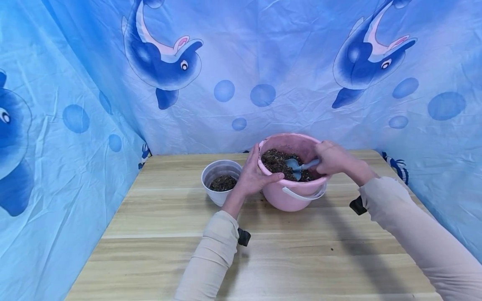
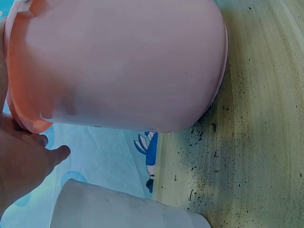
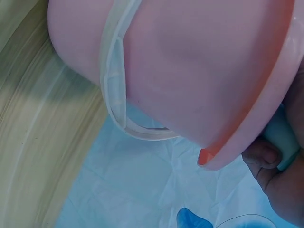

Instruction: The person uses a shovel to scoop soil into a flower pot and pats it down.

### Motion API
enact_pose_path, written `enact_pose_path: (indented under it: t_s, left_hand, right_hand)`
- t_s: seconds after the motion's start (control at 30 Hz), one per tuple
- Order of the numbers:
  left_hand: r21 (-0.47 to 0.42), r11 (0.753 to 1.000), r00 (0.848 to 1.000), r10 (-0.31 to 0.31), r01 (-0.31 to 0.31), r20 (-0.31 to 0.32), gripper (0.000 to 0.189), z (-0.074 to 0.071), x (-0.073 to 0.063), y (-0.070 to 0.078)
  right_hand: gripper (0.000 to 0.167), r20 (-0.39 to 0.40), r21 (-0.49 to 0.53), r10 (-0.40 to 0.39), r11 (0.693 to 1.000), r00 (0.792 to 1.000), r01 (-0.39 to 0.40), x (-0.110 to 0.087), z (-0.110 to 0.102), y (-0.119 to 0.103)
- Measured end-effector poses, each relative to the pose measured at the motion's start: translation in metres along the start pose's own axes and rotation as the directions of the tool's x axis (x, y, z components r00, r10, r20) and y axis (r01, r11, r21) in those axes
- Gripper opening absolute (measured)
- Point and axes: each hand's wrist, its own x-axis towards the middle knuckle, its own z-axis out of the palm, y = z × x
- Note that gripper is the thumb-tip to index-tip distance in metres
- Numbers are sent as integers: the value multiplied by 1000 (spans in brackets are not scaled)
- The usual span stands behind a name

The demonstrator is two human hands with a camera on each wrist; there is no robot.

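Observation:
A pink bucket (image 1: 286, 198) of dark soil (image 1: 276, 161) stands on the table. My left hand (image 1: 254, 175) holds its left rim, the thumb lying along the front; in the left wrist view, fingers (image 2: 35, 137) curl beneath that rim. Over the right side of the rim, my right hand (image 1: 331, 158) grips the handle of a small blue trowel (image 1: 295, 166), its blade against the soil inside. The right wrist view shows the handle (image 3: 282, 137) in the fist behind the rim. Left of the bucket is a white pot (image 1: 218, 196) with some soil in it.
The bucket's white handle (image 1: 305, 196) hangs down at its front right. Scattered soil crumbs (image 2: 199, 161) lie on the wooden table (image 1: 286, 259) between bucket and pot. A blue cloth (image 1: 241, 62) with dolphins hangs behind and along both sides.

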Motion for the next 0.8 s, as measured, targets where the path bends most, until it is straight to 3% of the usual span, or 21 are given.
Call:
enact_pose_path:
  t_s: [0.53,0.8]
  left_hand:
    - [15,1000,1000,-1,1,1,125,0,0,0]
    - [-8,1000,1000,4,-4,-6,124,0,-1,-1]
  right_hand:
    - [10,39,141,-17,990,999,11,5,1,8]
    - [13,166,233,-2,972,986,-37,11,-1,5]
